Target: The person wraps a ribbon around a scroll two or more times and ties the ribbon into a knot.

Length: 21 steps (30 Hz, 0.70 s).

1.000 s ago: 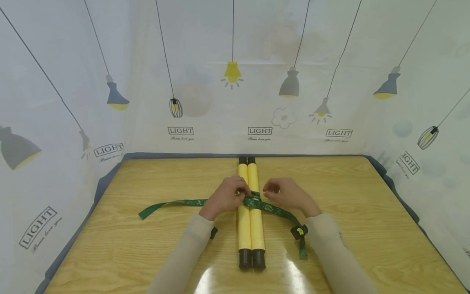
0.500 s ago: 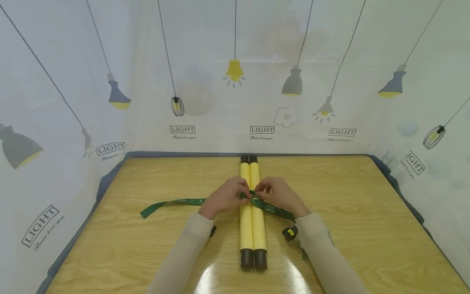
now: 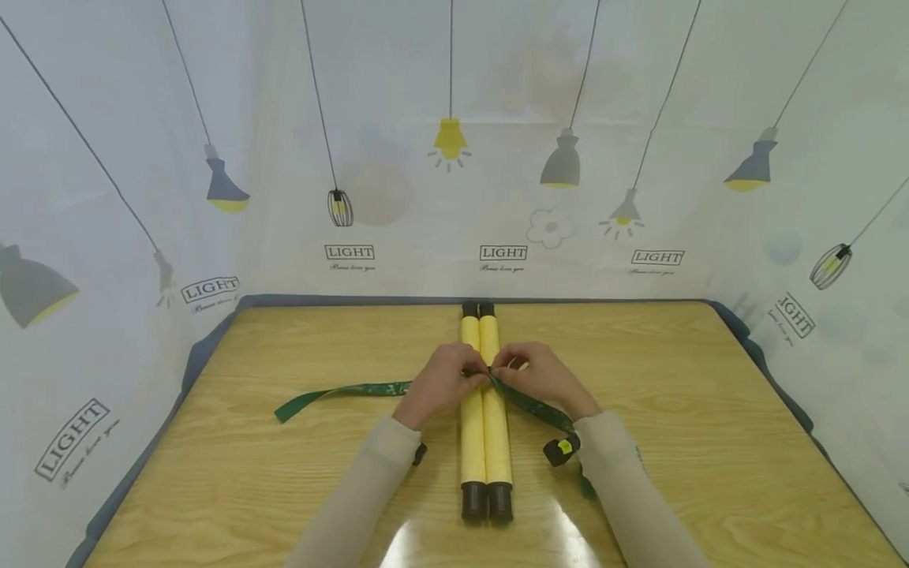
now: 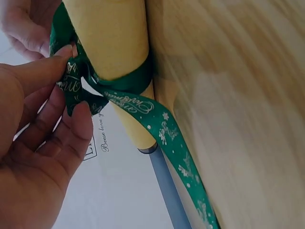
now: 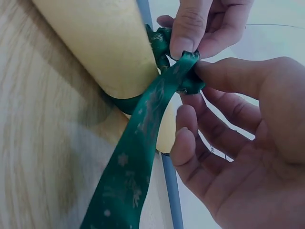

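Two yellow rods with black end caps, a left rod point(image 3: 472, 442) and a right rod point(image 3: 499, 442), lie side by side on the table. Around their middle runs a green ribbon point(image 4: 167, 129) with white printed letters and snowflakes. My left hand point(image 3: 442, 383) pinches a folded loop of it between thumb and fingers, above the rods. Close against it, my right hand point(image 3: 541, 377) pinches the ribbon at the knot with thumb and forefinger. One ribbon tail point(image 3: 376, 389) stretches left; the other tail point(image 5: 128, 167) slopes down to the right, partly under my right wrist.
The wood-grain table point(image 3: 284, 473) is bordered by a white curtain point(image 3: 398, 221) printed with lamps. Small black things sit beside the cuffs, a right one point(image 3: 561, 450) with a yellow mark and a left one point(image 3: 419, 454).
My right hand has moved left from beside the rods to the ribbon and now pinches it. The left hand stays at the knot, and the loop has drawn in between the hands.
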Motion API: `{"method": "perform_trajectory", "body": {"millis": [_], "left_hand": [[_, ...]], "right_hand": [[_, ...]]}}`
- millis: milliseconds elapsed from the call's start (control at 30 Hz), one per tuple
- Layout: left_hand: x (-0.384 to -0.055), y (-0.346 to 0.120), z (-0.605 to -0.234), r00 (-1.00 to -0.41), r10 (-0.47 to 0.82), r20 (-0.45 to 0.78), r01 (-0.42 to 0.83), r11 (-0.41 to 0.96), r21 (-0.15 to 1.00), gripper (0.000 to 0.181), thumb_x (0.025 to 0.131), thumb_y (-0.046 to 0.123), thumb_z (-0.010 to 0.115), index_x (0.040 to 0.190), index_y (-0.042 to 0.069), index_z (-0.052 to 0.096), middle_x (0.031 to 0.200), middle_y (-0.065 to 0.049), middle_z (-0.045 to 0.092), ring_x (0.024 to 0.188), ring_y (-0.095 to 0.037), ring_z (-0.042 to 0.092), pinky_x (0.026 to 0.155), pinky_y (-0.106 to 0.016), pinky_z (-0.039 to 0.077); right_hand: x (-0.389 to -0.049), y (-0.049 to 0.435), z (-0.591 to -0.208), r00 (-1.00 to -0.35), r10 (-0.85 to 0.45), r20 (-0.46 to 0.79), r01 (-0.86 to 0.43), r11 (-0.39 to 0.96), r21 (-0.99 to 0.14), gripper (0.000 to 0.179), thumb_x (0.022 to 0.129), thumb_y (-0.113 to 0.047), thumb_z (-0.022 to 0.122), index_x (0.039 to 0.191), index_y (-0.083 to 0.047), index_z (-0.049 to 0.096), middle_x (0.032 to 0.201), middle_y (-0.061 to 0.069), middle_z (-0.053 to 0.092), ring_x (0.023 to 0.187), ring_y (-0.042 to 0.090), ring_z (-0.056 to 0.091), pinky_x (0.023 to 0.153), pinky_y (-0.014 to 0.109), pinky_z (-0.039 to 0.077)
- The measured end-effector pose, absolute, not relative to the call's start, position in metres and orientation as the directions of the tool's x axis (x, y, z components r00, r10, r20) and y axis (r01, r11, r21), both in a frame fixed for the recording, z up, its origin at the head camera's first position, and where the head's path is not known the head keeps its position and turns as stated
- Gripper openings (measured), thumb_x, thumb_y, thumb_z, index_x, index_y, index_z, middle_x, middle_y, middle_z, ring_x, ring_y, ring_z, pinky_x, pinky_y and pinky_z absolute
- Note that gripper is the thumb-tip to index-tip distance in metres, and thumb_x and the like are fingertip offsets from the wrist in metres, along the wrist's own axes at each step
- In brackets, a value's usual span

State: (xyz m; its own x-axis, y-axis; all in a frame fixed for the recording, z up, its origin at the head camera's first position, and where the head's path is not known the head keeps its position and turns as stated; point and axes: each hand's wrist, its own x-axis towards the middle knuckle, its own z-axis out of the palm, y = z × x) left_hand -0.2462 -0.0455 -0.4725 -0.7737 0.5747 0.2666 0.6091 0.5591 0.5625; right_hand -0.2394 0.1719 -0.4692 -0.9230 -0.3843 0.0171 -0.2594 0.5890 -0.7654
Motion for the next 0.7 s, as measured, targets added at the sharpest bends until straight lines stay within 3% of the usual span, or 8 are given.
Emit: {"method": "perform_trajectory", "body": {"millis": [267,500,700], "left_hand": [[-0.241,-0.035,-0.474,-0.853,0.439,0.28,0.513,0.615,0.599,0.011,0.09,0.009,0.079,0.085,0.012,0.069,0.081,0.001,0.068,0.071,-0.009,0.059,0.063,-0.021,0.051],[-0.237,-0.027,-0.474,-0.905,0.32,0.281,0.426,0.678,0.599,0.019,0.084,0.004,0.08,0.078,0.011,0.063,0.075,-0.001,0.066,0.064,-0.01,0.054,0.056,-0.02,0.045],[-0.236,-0.026,-0.475,-0.925,0.295,0.24,0.381,0.7,0.605,0.02,0.085,0.005,0.08,0.077,0.011,0.062,0.073,-0.001,0.066,0.059,-0.01,0.054,0.051,-0.021,0.044]], "right_hand": [[-0.24,0.171,-0.466,-0.917,-0.396,-0.057,-0.177,0.528,-0.83,0.008,0.102,-0.028,0.065,0.1,-0.023,0.071,0.101,0.002,0.068,0.081,0.02,0.061,0.067,0.034,0.052],[-0.237,0.168,-0.463,-0.908,-0.409,-0.086,-0.125,0.463,-0.878,0.01,0.1,-0.028,0.068,0.104,-0.021,0.075,0.101,0.001,0.074,0.088,0.017,0.062,0.076,0.031,0.051],[-0.238,0.167,-0.464,-0.895,-0.394,-0.208,0.054,0.368,-0.928,0.018,0.105,-0.014,0.06,0.116,-0.006,0.07,0.091,0.009,0.074,0.072,0.017,0.056,0.063,0.028,0.044]]}}
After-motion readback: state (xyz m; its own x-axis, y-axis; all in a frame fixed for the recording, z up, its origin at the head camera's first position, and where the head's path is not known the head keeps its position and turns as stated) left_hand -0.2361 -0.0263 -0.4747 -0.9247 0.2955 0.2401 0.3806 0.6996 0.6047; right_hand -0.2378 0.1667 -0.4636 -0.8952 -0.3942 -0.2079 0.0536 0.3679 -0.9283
